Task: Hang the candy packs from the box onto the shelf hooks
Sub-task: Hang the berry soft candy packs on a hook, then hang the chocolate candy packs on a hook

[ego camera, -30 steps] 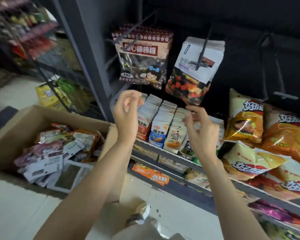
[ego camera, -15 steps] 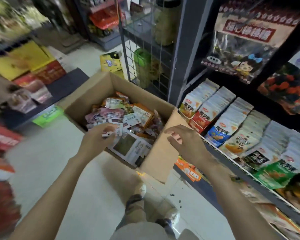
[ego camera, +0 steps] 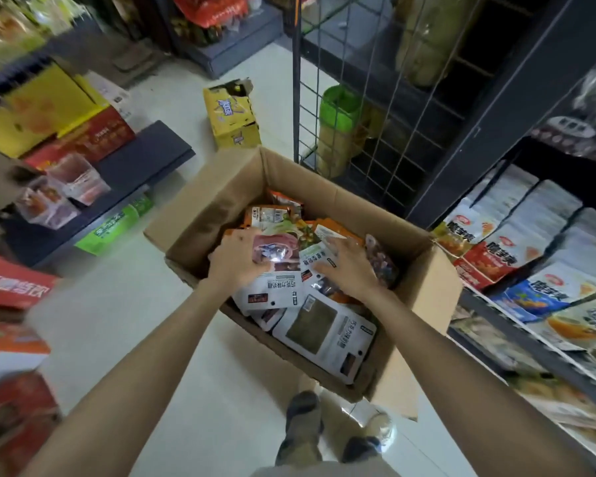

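Our left hand [ego camera: 236,261] grips a pink glossy candy pack [ego camera: 274,251] inside the open brown cardboard box [ego camera: 217,204] on the pale floor. Our right hand [ego camera: 346,266] presses flat, fingers spread, on the white packs [ego camera: 327,330] beside it. A black wire grid panel [ego camera: 375,98] stands just behind the box, stocked shelves [ego camera: 530,256] to its right.

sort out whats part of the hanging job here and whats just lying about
Part of the job:
cardboard box
candy packs
pink pack, gripped by left hand
right hand, on the packs

Lying about:
yellow carton
red boxes
green jar
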